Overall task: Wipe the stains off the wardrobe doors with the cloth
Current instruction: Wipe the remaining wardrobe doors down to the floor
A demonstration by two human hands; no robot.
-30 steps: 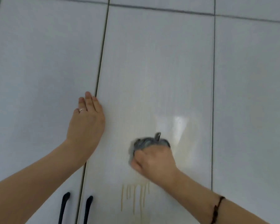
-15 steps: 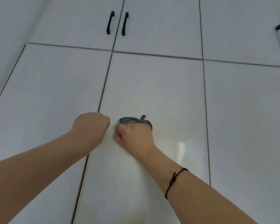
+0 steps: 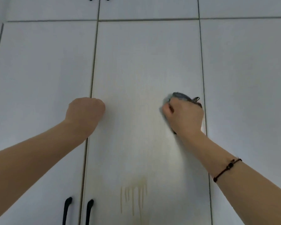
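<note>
The right hand (image 3: 183, 116) is squeezing the grey cloth (image 3: 180, 95) against the middle door (image 3: 144, 62). The left hand (image 3: 86, 111) is making an empty fist. The yellow drips (image 3: 133, 197) are lying in up-and-down lines, well below the cloth and to its left.

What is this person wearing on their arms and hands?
Very little. Both forearms are bare, no sleeves in view, and neither the left hand nor the right hand is gloved. The only item showing is a thin dark cord bracelet with a small knot or clasp, on the right forearm.
</note>
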